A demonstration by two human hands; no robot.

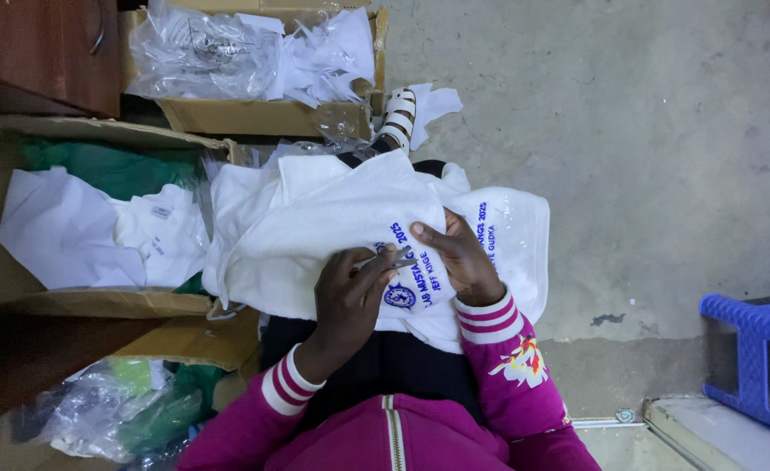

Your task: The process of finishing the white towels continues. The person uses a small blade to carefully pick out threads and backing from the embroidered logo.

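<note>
Mid-job by the look of it: white printed garment (333, 227) on lap, left hand (350, 292) closed on small grey tool (394, 260) at blue emblem, right hand (459, 253) flat w/ fingers spread pinning cloth, white garments (97, 231) in cardboard box (97, 301) at left

Left hand (350, 292) curled, fingers pinched, perhaps gripping something thin; right hand (456, 253) lies flat, fingers spread, wrists close together.

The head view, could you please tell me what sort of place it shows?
Probably a garment packing or finishing workroom: cardboard boxes hold clear plastic bags, another box holds folded white garments, and both hands work on a white printed shirt above a bare concrete floor.
</note>
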